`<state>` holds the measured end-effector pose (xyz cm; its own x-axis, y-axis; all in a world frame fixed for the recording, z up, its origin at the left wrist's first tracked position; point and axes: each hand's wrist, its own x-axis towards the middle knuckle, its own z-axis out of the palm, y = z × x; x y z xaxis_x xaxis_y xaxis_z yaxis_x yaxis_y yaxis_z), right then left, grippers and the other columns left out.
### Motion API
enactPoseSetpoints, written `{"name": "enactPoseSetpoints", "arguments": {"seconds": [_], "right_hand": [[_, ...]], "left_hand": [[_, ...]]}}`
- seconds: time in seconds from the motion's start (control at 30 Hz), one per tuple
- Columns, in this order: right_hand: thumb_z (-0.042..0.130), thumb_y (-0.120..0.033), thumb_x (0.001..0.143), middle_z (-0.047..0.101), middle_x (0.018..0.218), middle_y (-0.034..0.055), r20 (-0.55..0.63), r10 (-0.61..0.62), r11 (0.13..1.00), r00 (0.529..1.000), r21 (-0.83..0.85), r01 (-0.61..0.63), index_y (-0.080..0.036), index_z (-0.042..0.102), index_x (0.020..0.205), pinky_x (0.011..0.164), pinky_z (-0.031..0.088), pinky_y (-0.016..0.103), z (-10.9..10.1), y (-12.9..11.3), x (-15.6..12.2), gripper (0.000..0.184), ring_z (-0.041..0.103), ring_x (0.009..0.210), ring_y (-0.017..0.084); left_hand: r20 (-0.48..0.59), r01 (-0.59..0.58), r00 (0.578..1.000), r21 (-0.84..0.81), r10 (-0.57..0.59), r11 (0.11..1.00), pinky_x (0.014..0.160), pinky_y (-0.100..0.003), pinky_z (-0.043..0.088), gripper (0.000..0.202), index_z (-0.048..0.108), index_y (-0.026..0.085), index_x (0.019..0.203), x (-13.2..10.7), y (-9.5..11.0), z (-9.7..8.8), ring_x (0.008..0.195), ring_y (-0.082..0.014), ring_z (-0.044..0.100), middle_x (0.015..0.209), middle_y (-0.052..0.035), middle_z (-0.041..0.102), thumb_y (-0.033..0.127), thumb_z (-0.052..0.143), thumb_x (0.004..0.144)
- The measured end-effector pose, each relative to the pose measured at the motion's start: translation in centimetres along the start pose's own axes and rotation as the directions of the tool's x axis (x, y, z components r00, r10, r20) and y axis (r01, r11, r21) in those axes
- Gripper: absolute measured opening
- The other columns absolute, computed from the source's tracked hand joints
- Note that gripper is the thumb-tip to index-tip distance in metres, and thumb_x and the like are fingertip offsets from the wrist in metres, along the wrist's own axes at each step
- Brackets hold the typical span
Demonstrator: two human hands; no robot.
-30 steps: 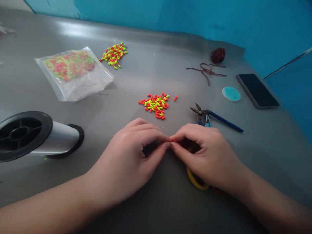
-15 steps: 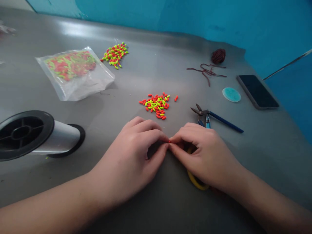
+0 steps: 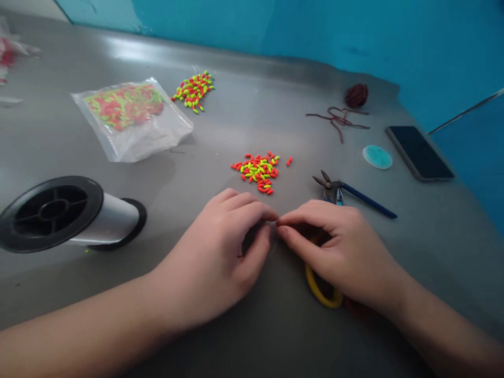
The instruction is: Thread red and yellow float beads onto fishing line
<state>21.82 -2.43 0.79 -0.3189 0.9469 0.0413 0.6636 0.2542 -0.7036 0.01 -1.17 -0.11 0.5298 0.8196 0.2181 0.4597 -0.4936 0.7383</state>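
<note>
One left hand (image 3: 205, 257), one right hand (image 3: 338, 252), two bead piles (image 3: 255, 172), one plastic bag (image 3: 157, 139), one spool (image 3: 114, 218), one phone (image 3: 419, 152)

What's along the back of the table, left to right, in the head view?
Plastic bag → bead pile → brown cord → phone

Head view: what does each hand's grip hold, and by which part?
Cannot tell: left hand and right hand nearly meet at the fingertips, nothing clearly held.
</note>
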Motion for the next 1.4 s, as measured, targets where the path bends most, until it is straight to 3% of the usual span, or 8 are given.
{"name": "enactPoseSetpoints", "arguments": {"seconds": [0.2,0.57,0.73,0.9,1.03,1.17,1.4], "right_hand": [[0.07,-0.01,0.093,0.074,0.078,-0.0046,-0.026,0.001,1.0,1.0,-0.005,-0.001,-0.023,0.073,0.087,0.062,0.05,0.027,0.0,-0.3,0.1,0.015,0.066,0.068,0.014],[0.065,-0.011,0.096,0.068,0.076,-0.0021,-0.023,0.008,1.0,1.0,-0.01,-0.008,-0.023,0.07,0.088,0.043,0.041,0.021,0.2,-0.1,0.0,0.015,0.06,0.064,0.013],[0.068,-0.011,0.093,0.064,0.071,-0.0038,-0.122,0.04,0.999,0.992,0.022,-0.038,-0.022,0.069,0.083,0.047,0.043,0.02,-0.1,-0.5,0.0,0.014,0.058,0.061,0.011],[0.069,-0.013,0.089,0.063,0.066,-0.0055,-0.139,0.066,0.994,0.988,0.099,-0.052,-0.022,0.07,0.079,0.05,0.041,0.022,-0.6,-0.8,-0.1,0.014,0.054,0.057,0.01],[0.07,-0.015,0.09,0.063,0.068,-0.0063,-0.126,0.071,0.983,0.99,0.177,-0.048,-0.023,0.07,0.08,0.051,0.042,0.021,-1.1,-0.7,-0.4,0.013,0.055,0.059,0.009],[0.07,-0.013,0.091,0.065,0.074,-0.0065,-0.104,0.06,0.955,0.993,0.295,-0.027,-0.024,0.068,0.081,0.058,0.047,0.019,-1.5,-0.7,-0.7,0.015,0.06,0.065,0.009],[0.068,-0.018,0.099,0.067,0.083,-0.0046,-0.051,0.082,0.887,0.995,0.458,-0.049,-0.026,0.067,0.088,0.064,0.052,0.021,-1.2,-0.7,-0.9,0.013,0.064,0.074,0.012]], "left_hand": [[0.001,-0.005,1.0,0.017,0.005,1.0,0.094,-0.037,0.049,0.021,0.078,0.013,0.109,0.2,-0.1,0.1,0.099,-0.0206,0.064,0.101,-0.006,0.075,0.01,0.058,0.104],[0.004,-0.004,1.0,0.022,0.004,1.0,0.093,-0.037,0.05,0.022,0.078,0.012,0.109,0.2,-0.1,0.1,0.098,-0.0211,0.064,0.099,-0.0064,0.075,0.009,0.057,0.103],[0.007,0.003,1.0,0.024,-0.003,1.0,0.094,-0.035,0.049,0.023,0.078,0.013,0.109,0.2,-0.1,0.0,0.099,-0.0199,0.064,0.1,-0.0051,0.075,0.009,0.056,0.104],[0.019,0.021,1.0,-0.047,-0.02,0.999,0.094,-0.035,0.049,0.024,0.077,0.016,0.114,0.1,0.3,-0.6,0.1,-0.0194,0.064,0.101,-0.0029,0.076,0.014,0.055,0.106],[0.061,0.024,0.998,-0.1,-0.018,0.995,0.094,-0.036,0.049,0.023,0.08,0.021,0.101,0.2,0.6,-0.9,0.1,-0.0198,0.063,0.102,-0.0018,0.078,0.022,0.058,0.107],[0.071,-0.033,0.997,-0.131,0.043,0.991,0.093,-0.035,0.05,0.023,0.08,0.019,0.094,0.2,0.8,-0.6,0.095,-0.019,0.06,0.094,-0.0021,0.078,0.018,0.061,0.107],[0.234,0.011,0.971,-0.243,0.048,0.97,0.105,-0.035,0.05,0.026,0.07,0.021,0.093,0.1,1.6,-0.8,0.106,-0.0192,0.059,0.097,-0.0006,0.075,0.015,0.052,0.11]]}}
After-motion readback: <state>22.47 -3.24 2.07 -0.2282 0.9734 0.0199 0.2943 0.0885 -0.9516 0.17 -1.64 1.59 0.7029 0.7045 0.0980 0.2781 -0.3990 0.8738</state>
